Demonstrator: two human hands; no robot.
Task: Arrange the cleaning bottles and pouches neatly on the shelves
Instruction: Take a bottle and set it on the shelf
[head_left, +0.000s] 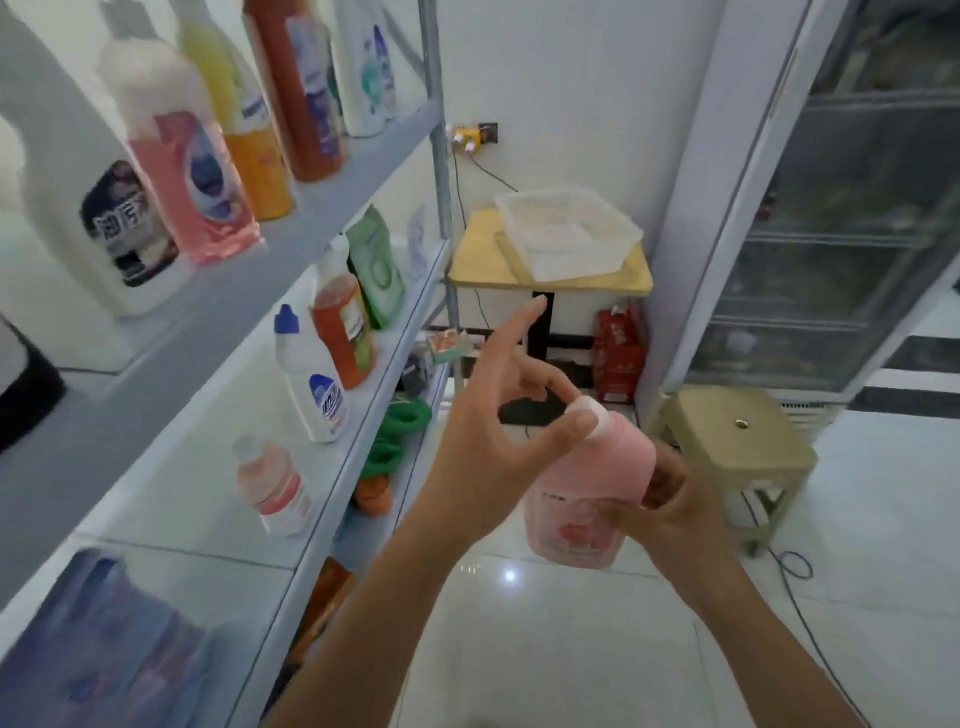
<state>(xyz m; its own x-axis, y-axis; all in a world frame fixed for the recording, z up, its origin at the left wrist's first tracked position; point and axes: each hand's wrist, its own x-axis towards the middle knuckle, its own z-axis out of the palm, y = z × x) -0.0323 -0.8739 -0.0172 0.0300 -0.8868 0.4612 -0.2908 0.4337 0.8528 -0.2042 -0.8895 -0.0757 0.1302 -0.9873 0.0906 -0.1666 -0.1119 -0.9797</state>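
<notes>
- The pink bottle (592, 493) is opaque soft pink with rounded shoulders and a faint darker flower print low on its front; some small print above that is too blurred to read.
- Its white cap (587, 415) is short and round, and sits at the upper end.
- The bottle is in the air in front of the shelving and above the glossy tiled floor (545, 649), on no shelf. It leans, with the cap up and a little to the left and the base down.
- The right hand (670, 499) grasps the bottle's body from the right side. Its fingers curl round the middle and lower part, and the forearm comes in from the lower right.
- The left hand (498, 436) is at the top, with the thumb laid across the cap and curled fingers pinching it from behind (the index finger points straight up and away, touching nothing). Its forearm rises from the bottom edge.
- On the middle shelf (208, 519), to the left of the hands, stand a small pink bottle (272, 488), a white bottle with a blue cap (311, 384), an orange bottle (343, 332) and a green pouch (376, 265).
- The upper shelf (260, 280) carries a row of taller bottles.
- A tan stool (737, 441) stands on the floor just right of the hands.
</notes>
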